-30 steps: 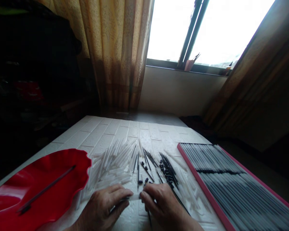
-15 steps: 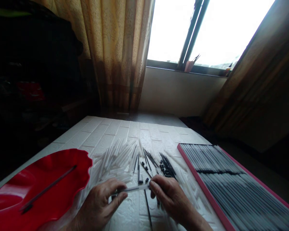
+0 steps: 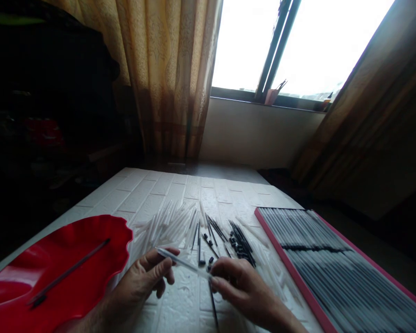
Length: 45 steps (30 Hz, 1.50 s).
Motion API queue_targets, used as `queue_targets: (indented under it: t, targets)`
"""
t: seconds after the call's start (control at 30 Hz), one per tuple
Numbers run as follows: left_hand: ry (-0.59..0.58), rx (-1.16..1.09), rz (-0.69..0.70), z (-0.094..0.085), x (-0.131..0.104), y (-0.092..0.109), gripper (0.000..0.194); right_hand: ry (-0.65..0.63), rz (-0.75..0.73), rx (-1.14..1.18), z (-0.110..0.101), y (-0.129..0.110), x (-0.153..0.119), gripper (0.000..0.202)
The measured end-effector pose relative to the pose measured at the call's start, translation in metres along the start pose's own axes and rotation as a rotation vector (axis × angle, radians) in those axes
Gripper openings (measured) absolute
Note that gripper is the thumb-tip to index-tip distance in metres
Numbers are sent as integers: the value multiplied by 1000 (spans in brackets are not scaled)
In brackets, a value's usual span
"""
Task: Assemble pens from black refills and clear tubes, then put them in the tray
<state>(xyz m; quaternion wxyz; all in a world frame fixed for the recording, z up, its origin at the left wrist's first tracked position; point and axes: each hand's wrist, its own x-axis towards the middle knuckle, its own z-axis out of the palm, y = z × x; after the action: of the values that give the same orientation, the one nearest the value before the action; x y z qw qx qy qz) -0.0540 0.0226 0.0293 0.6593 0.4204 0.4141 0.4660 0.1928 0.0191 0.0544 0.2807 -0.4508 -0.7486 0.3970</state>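
A clear pen barrel (image 3: 189, 264) spans the gap between my hands, tilted with its tip up at the left. My right hand (image 3: 244, 283) pinches its lower right end. My left hand (image 3: 146, 277) has its thumb and index finger closed near the tip, with the other fingers curled below. Behind the hands lie many clear tubes (image 3: 169, 224), some thin black refills (image 3: 217, 226), and a pile of black refills and small black caps (image 3: 241, 243). One long dark refill (image 3: 213, 303) lies between the hands.
A red scalloped tray (image 3: 79, 277) at the left holds one pen. To the right, a pink-edged box (image 3: 284, 261) holds rows of pens. The table (image 3: 138, 189) has a white brick pattern. Curtains and a window stand behind.
The barrel has gone from nearly level to slanting, its left end now higher and showing a tip. My left hand has shifted slightly left, and its fingers have loosened.
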Motion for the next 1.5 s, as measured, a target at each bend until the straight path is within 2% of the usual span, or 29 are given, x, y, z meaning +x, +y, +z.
queue_targets:
  t: [0.1,0.17,0.23,0.3,0.4,0.47,0.6,0.77,0.87,0.97,1.03,1.17,1.27,1.5]
  targets:
    - [25,-86,26,1,2,-6,46,-97,-32,-2,12,-2,1,5]
    - [31,-112,25,3,4,-10,47,-146,-56,-16,15,-1,3,7]
    - [34,-109,-6,5,4,-12,49,-98,-66,-91,13,3,4,15]
    - [36,-64,-44,8,4,-13,53,42,-53,-231,8,10,5,22]
    - [-5,87,-117,12,0,-14,61,182,-6,-460,3,19,6,20]
    - [-53,225,-109,14,-4,-12,62,171,21,-577,4,22,7,19]
    - [-151,516,29,17,-10,-2,59,108,54,-748,11,18,12,15]
    - [-214,695,41,18,-12,4,53,150,32,-768,14,15,13,12]
    - [-218,717,66,18,-12,-1,48,234,-26,-605,14,19,10,14]
    - [-231,701,72,17,-13,-4,47,317,-103,-307,14,21,9,23]
    - [-234,695,86,16,-13,-5,48,321,-107,-73,14,18,9,25]
    - [-248,733,83,17,-14,0,48,211,103,399,14,8,10,40]
    - [-257,750,97,19,-15,2,48,158,246,627,15,2,12,49]
    - [-255,751,142,18,-17,0,45,62,385,1062,22,9,12,44]
